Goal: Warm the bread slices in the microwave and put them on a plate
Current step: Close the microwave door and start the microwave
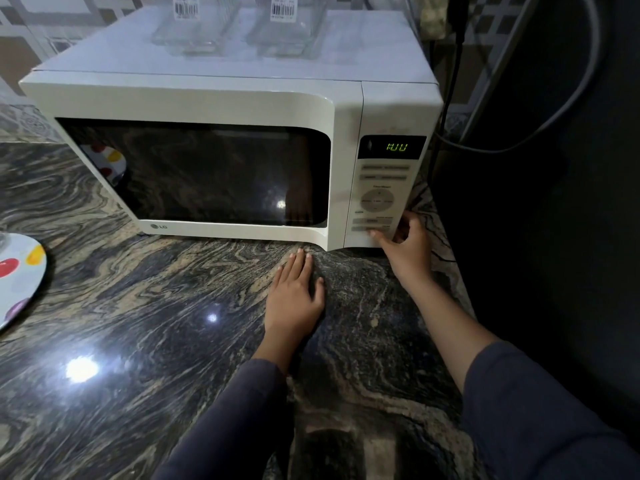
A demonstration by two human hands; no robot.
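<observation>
A white microwave (214, 98) stands on the dark marbled counter with its door closed; its green display (397, 147) reads about 1:00. My right hand (407, 251) is at the lower end of the control panel, its thumb pressing a bottom button while the fingers curl round the panel's right edge. Flat on the counter in front of the door lies my left hand (294, 296), fingers straight. A plate (20, 275) with coloured spots sits at the left edge. The dark door glass hides any bread slices inside.
Two clear glass dishes (287, 32) with barcode labels stand on top of the microwave. A dark appliance (540, 202) and cables fill the right side, close to the microwave. The counter (138, 323) stretches wide in front.
</observation>
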